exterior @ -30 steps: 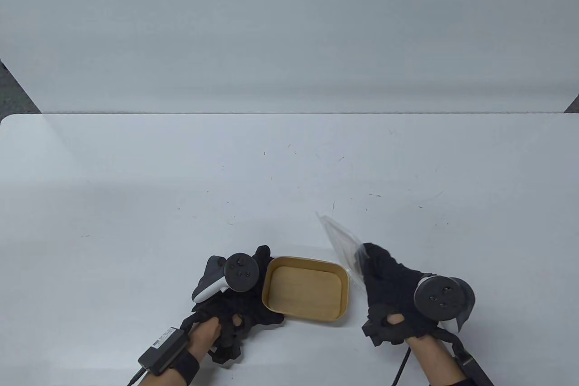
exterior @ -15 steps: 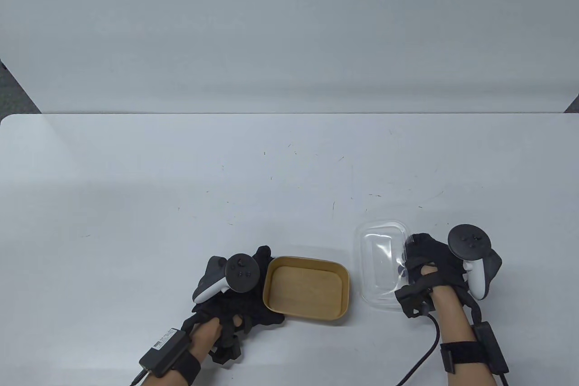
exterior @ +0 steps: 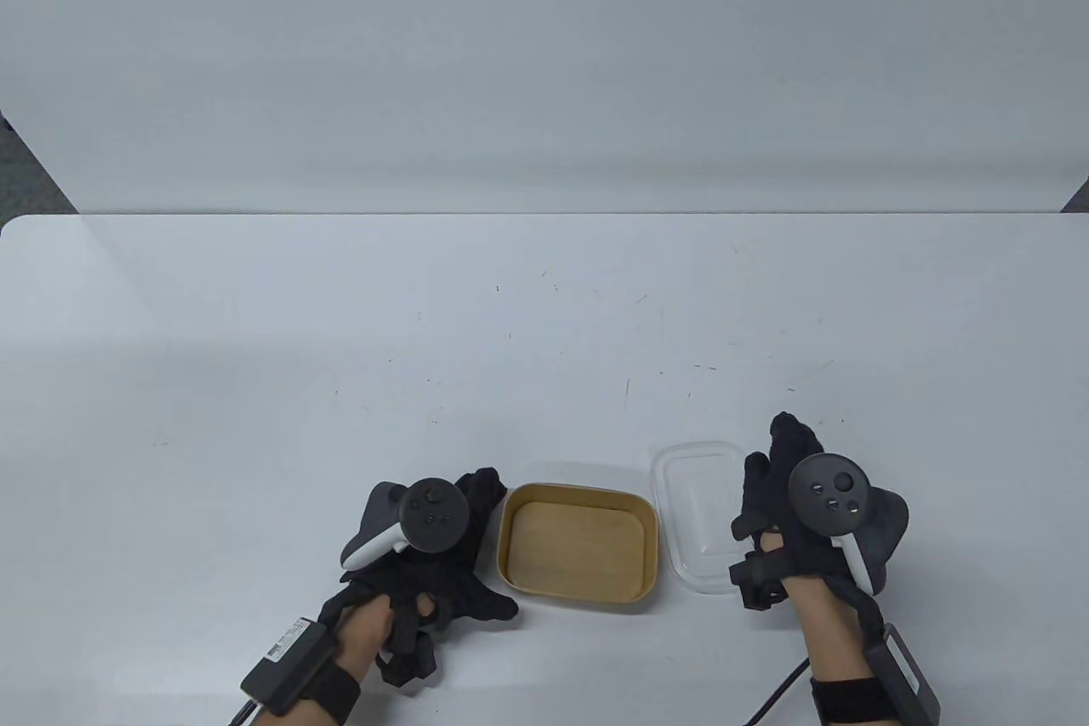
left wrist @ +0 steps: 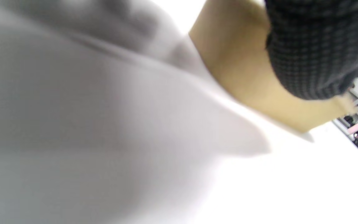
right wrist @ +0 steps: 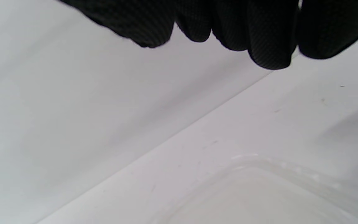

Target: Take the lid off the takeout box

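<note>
The clear, rounded-rectangle plastic lid [exterior: 693,515] is lying flat on the white counter [exterior: 340,385], just to the right of the tan, rounded-rectangle takeout box [exterior: 579,545], their near edges almost touching. The box is sitting open near the front edge of the counter, its flat pale-brown floor showing.

The right hand [exterior: 787,517], in a black sensor glove, is resting at the lid's right edge with its fingers [exterior: 795,437] stretched forward and spread, grasping nothing; whether the palm is touching the lid's rim cannot be told from above. In the right wrist view the gloved fingertips [right wrist: 269,46] are hanging free above the counter, and a corner of the clear lid [right wrist: 259,193] is lying below them.

The left hand [exterior: 442,564] is sitting against the box's left side, its fingers [exterior: 481,492] curving beside the left wall. In the left wrist view a gloved finger [left wrist: 306,53] is pressing on the tan wall [left wrist: 238,65], so this hand is bracing the box. That view is blurred.
</note>
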A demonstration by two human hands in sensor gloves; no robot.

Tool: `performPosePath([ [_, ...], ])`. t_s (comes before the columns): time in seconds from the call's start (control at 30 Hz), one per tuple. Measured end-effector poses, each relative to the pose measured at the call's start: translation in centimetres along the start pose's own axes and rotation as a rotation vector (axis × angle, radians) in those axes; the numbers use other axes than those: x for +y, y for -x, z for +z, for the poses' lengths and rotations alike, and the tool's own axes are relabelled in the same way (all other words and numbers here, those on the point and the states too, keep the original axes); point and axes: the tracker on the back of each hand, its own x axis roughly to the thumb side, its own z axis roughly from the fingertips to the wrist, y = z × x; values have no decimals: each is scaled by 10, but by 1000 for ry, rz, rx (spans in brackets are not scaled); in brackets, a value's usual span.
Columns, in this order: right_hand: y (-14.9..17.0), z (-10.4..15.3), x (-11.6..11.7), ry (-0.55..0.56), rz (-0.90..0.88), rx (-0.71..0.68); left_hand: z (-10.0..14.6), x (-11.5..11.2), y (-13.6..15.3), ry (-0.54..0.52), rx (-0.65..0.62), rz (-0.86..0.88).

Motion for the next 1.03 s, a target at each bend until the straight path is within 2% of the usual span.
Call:
performPosePath([
  [0.07,-7,5,-9,59,3,-72,15,20,9,-82,-36,107],
  [0.1,-13,9,-14,99,56,-130,24,31,15,-165,-59,209],
  [0.17,-27,18,-20,168,195,-281,43,50,21,-371,-49,377],
  [0.2,-38,25,-23,187,273,-392,55,60,21,-534,-48,406],
  [0.23,-47,33,-25,216,332,-472,65,66,17,-661,-52,346],
  [0.27,-53,38,-26,231,355,-521,72,70,10,-738,-35,220],
  [0.3,-61,43,-26,227,370,-586,79,72,0,-795,-9,16],
  [0.4,-72,54,-14,143,429,-689,79,64,-23,-779,65,-482],
  [0.47,-73,56,-5,89,476,-719,75,58,-30,-751,70,-589],
  [0.53,-71,55,5,40,515,-725,68,51,-32,-708,55,-570],
  [0.6,-66,51,10,-2,536,-672,65,49,-30,-670,59,-552],
  [0.7,-61,47,12,-26,528,-634,64,50,-24,-661,79,-558],
  [1.03,-59,45,13,-35,516,-604,59,50,-12,-615,136,-553],
])
